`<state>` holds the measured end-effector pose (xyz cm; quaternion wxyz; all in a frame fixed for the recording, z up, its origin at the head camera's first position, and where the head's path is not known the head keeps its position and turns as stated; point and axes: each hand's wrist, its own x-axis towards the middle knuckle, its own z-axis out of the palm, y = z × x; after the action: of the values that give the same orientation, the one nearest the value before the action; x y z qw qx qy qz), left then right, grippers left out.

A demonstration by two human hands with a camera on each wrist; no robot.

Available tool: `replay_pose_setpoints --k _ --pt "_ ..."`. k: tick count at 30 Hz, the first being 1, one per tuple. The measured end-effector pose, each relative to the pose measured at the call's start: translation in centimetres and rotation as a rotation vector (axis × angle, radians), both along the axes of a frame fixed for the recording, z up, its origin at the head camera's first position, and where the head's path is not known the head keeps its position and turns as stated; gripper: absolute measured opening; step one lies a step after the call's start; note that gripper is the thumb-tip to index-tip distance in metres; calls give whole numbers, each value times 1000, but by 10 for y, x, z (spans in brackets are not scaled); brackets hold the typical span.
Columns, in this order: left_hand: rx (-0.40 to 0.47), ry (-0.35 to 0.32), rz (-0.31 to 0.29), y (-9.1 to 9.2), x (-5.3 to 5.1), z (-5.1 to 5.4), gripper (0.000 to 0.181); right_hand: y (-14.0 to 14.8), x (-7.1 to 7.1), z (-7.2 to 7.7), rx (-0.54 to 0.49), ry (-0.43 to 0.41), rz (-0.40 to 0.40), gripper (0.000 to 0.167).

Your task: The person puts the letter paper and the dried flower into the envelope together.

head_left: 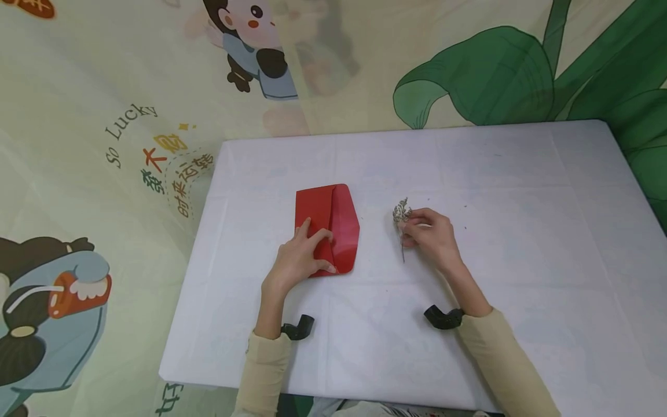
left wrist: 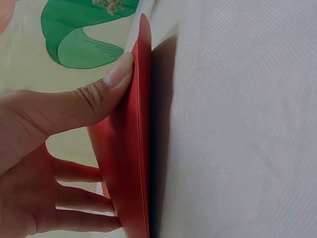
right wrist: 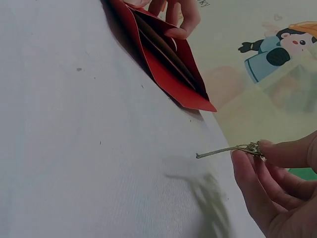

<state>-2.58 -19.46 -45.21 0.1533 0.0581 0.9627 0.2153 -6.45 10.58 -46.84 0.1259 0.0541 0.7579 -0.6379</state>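
Closest to the camera, at the bottom of the head view, a beige fabric sleeve (head_left: 513, 362) leads up to the person's right hand (head_left: 432, 231), whose thumb and fingers pinch a small dried sprig of pale grey-green, densely clustered buds (head_left: 401, 211) on a thin, bare stem (head_left: 403, 252). The sprig is above the smooth white tablecloth (head_left: 542, 243), since in the right wrist view its shadow falls on the cloth apart from it. To its left, and well apart from it, is a flat rectangular red paper envelope (head_left: 314, 202) with its glossy flap (head_left: 345, 231) folded back toward the sprig. The left hand (head_left: 297, 258) grips this envelope, thumb near the edge closer to the person and fingers spread over its face and at the mouth, which gapes in the right wrist view. The relation that seems to matter most is the angle between stem and mouth: seen from the head, the envelope's long side and its mouth run away from the person, and the stem runs nearly parallel to them, buds at the far end, bare tip toward the person, rather than pointing across into the gap. How steeply the stem slants downward I cannot tell. The sprig is between the right hand and the flap, with the left hand beyond, on the envelope's side.
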Motion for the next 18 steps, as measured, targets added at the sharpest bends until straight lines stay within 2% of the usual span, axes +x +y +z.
replay_pose_setpoints --k 18 --pt "-7 4 -5 0 -1 -2 62 -27 -7 -5 -116 -41 30 37"
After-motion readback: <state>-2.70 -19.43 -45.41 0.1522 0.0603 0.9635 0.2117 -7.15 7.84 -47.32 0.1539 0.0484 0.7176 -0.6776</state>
